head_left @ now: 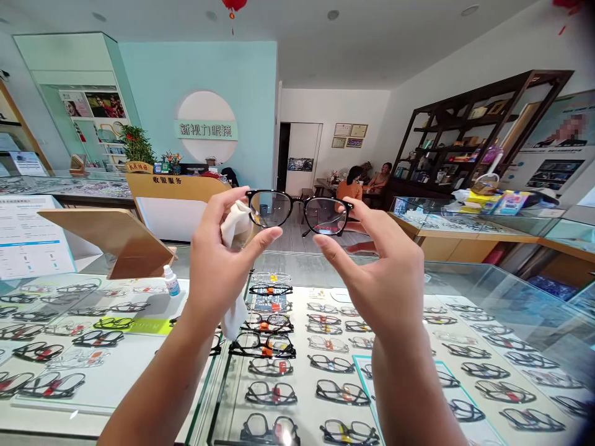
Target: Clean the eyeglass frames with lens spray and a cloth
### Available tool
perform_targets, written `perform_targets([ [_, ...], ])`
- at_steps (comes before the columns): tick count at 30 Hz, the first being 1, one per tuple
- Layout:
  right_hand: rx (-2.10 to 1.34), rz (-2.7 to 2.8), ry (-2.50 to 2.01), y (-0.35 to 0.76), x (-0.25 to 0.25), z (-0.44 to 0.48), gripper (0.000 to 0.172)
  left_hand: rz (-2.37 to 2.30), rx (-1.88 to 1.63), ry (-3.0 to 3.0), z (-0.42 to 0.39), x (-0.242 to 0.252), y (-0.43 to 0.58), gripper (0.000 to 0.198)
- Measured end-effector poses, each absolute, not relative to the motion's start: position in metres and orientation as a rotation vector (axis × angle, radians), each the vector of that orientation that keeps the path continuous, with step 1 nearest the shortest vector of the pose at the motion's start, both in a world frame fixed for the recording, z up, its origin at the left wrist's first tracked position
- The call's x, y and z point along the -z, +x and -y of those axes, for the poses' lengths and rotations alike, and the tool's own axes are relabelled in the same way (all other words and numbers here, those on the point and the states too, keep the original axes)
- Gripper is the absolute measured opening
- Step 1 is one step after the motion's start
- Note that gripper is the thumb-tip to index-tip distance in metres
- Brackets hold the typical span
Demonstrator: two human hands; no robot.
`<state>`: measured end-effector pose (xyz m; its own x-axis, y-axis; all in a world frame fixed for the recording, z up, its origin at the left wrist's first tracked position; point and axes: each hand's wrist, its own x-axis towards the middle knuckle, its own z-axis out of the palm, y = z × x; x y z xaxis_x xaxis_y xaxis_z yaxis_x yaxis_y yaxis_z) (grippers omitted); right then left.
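Observation:
A pair of black-framed glasses (298, 199) is held up level above the glass display counter, lenses facing the camera. My left hand (220, 254) grips its left end, thumb below the lens. A white cloth (235, 226) is also in that hand and hangs down past the palm. At the frame's right end, my right hand (381, 260) holds the rim and hinge between thumb and fingers. Under the hands, rows of glasses (272, 391) lie inside the counter.
A small white bottle (171, 282) stands on the counter by a tilted wooden stand (111, 238). A printed sign (32, 238) is at far left. Two people sit at a table in the back. Bags (499, 201) lie on the right-hand counter (432, 233).

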<state>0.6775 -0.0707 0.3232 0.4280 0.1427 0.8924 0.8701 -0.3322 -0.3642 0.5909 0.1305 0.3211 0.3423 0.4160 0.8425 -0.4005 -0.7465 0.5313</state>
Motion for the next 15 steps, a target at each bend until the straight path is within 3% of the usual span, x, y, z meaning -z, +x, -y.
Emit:
perform_targets([
  [7,1.193,0.855,-1.71,0.673,-0.32,0.058,0.056,-0.038,-1.416,1.852,-0.134,-0.319,0.602,0.072],
  [15,1.088,0.888,-1.676,0.675,-0.32,0.055,0.058,0.079,-1.632,1.806,-0.136,-0.309,0.621,0.07],
])
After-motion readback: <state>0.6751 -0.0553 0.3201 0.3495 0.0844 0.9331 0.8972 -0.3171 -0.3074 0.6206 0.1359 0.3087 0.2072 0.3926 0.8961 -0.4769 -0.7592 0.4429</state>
